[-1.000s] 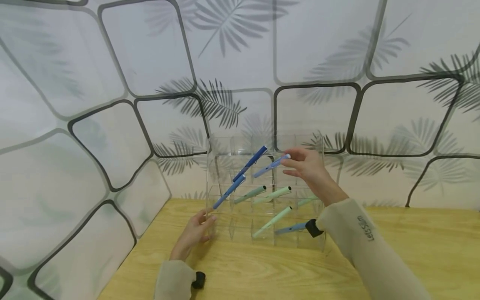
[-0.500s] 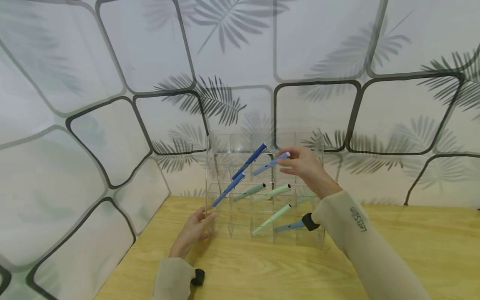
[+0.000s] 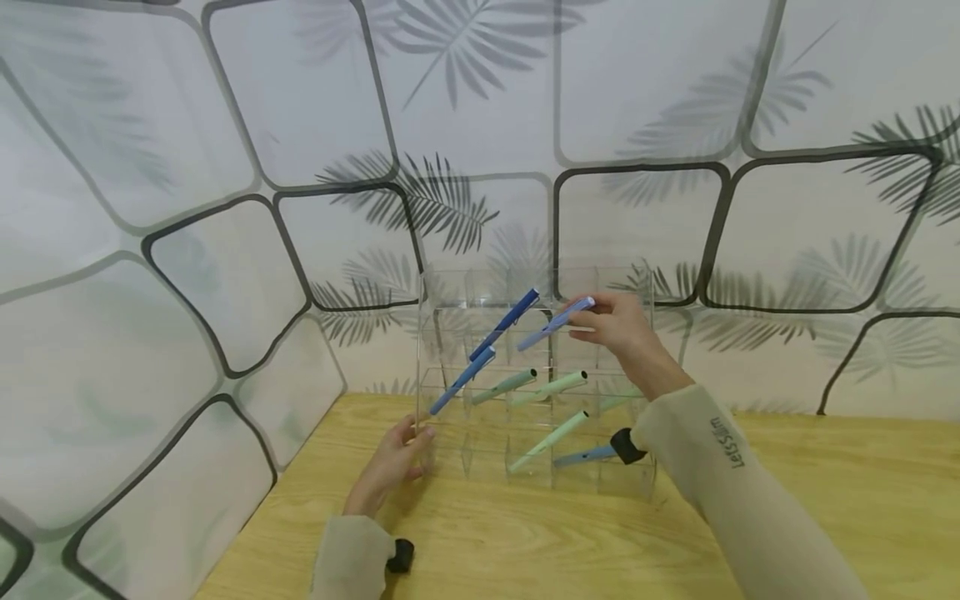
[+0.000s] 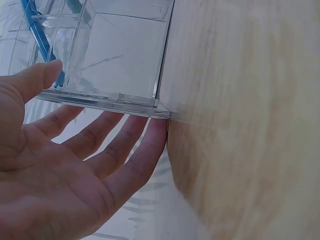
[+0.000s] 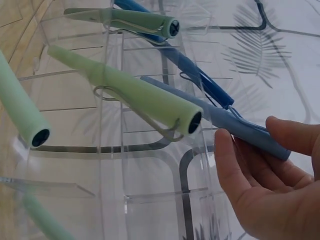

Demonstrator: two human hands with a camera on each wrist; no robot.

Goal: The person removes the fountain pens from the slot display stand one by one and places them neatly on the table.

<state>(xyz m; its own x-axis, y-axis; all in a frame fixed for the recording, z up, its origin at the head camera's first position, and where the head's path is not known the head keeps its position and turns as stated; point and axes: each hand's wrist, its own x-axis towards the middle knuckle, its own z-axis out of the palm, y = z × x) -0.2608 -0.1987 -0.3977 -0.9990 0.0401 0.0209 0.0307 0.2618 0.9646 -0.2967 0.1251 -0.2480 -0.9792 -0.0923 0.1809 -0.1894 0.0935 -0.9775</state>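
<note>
Left hand (image 3: 390, 458), fingers loosely extended, touches a clear rack (image 4: 110, 103); right hand (image 3: 626, 329) pinches a pale-blue pen (image 3: 547, 327).
The pen slants high at the rack, held by its raised right end, perhaps to control tilt; the left hand seemingly steadies the rack's left side.
</note>
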